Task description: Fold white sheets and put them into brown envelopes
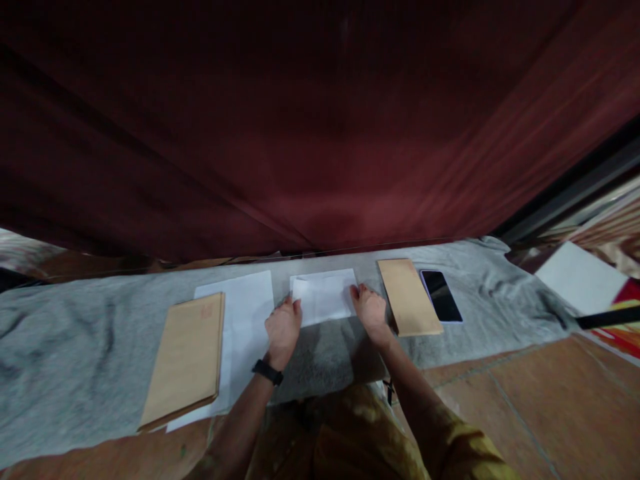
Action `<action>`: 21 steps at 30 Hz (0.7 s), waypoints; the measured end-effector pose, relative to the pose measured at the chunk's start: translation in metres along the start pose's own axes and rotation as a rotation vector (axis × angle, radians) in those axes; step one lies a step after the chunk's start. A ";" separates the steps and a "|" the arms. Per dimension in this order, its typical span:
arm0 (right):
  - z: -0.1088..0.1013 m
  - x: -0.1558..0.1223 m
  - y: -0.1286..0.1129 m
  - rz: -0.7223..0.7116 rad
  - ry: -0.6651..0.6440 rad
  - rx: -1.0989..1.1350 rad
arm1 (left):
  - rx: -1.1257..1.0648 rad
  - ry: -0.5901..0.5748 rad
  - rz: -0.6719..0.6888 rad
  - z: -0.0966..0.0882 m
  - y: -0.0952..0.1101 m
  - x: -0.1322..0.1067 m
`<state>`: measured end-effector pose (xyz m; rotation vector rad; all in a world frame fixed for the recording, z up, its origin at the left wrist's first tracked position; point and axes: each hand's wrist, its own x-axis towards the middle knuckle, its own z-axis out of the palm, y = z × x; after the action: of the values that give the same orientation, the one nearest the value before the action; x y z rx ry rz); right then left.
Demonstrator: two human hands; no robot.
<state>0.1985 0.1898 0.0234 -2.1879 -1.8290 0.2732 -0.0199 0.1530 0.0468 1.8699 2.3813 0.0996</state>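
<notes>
Both the left hand (pixel 283 327) and right hand (pixel 370 308) pinch opposite ends of the small sheet (pixel 324 297), apparently to keep it flat on the cloth (pixel 320 347) between the left envelopes (pixel 187 357) and right envelopes (pixel 410 297), which lie either side, seemingly within easy reach.

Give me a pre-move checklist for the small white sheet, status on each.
1. Left grip at the small white sheet: ok, at its left edge.
2. Right grip at the sheet: ok, at its right edge.
3. Sheet's layers aligned: cannot tell, too blurred.
4. Large white paper uncovered: not ok, the left brown stack lies partly over it.
5. Right brown envelope apart from the sheet: ok, grey cloth shows between them.
6. Phone apart from the sheet: ok, it lies on the envelope's far right side.
</notes>
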 end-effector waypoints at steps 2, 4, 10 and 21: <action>0.000 0.002 -0.002 0.014 -0.016 0.005 | 0.001 0.008 -0.019 0.002 0.000 0.005; -0.001 0.004 -0.003 0.025 -0.035 0.000 | -0.014 0.006 -0.023 0.004 0.000 0.008; -0.002 0.006 -0.006 0.026 -0.051 -0.033 | 0.014 0.048 -0.004 0.009 -0.001 0.012; 0.004 0.009 -0.005 0.025 -0.005 -0.139 | 0.071 0.033 -0.030 0.012 0.000 0.021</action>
<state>0.1944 0.1995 0.0216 -2.3054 -1.8763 0.1601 -0.0231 0.1731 0.0339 1.8763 2.4645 0.0441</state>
